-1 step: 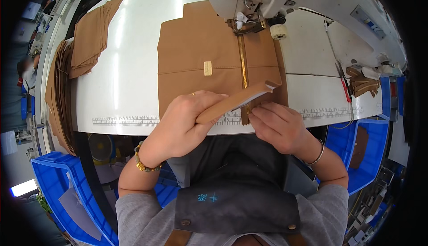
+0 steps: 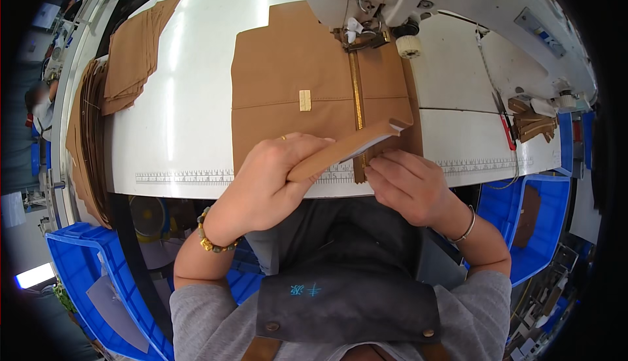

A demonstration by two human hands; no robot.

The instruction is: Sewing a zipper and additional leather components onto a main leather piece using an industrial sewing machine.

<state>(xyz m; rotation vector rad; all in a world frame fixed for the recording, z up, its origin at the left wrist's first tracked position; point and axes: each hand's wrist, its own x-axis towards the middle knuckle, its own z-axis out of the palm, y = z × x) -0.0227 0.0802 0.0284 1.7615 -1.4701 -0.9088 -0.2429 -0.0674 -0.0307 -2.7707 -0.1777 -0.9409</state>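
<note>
A tan leather-like panel [image 2: 275, 67] with a small pale rectangle lies on the white worktop. A brass zipper [image 2: 357, 86] on brown tape runs down it from the sewing machine's presser foot [image 2: 353, 40]. My left hand [image 2: 268, 184] grips a folded tan strip [image 2: 347, 144] with a pale underside, lifted diagonally across the panel's lower part and the zipper. My right hand [image 2: 409, 188] is closed at the zipper's lower end, fingertips pinched on the brown tape beneath the strip's raised end.
Stacked tan pieces [image 2: 134, 53] and more brown pieces [image 2: 88, 138] lie at the left. Red-handled scissors [image 2: 508, 132] and small brown strips [image 2: 533, 125] lie at the right. Blue bins [image 2: 78, 256] flank the worktop. Another person [image 2: 42, 109] sits at the far left.
</note>
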